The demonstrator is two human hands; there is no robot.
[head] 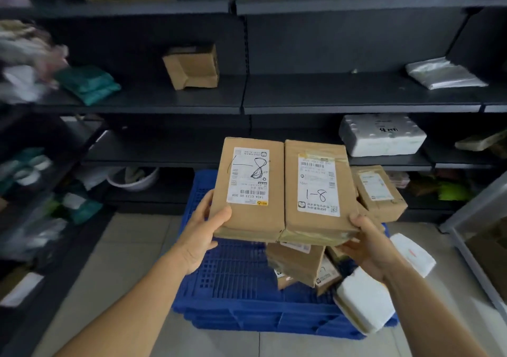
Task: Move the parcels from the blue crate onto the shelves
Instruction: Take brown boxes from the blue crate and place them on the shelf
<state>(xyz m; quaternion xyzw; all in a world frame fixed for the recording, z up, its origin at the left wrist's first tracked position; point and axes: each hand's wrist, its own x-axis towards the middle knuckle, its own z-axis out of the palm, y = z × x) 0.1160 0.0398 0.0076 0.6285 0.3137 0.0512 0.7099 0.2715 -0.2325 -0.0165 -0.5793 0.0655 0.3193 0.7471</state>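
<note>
Parcels sit side by side in the middle of the view, held up over the blue crate (233, 282). One brown parcel (248, 189) is on the left and has a white label with a big "1-8" drawn on it. Its edge touches a second brown parcel (318, 192), which has a white label with "1-8" too. The left hand (201, 233), coming in from 7 o'clock, grips the near left corner of the first box, thumb on top and fingers below. The right hand (369, 242), coming in from 5 o'clock, grips the near right corner of the second box the same way. Under the two boxes, more brown boxes (296, 263) lie tipped in the crate, and a small brown box (380, 192) pokes out at 3 o'clock just behind the second parcel. A white soft pack (365, 299) leans on the crate's near right corner. The crate stands on a pale tile floor (131, 249). Dark shelves (329, 93) fill the top of the view. At 11 o'clock a brown box (192, 67) stands on a shelf, with a green pack (87, 83) to its left. At 2 o'clock lies a silver bag (441, 74), and below it a white foam box (381, 134).
</note>
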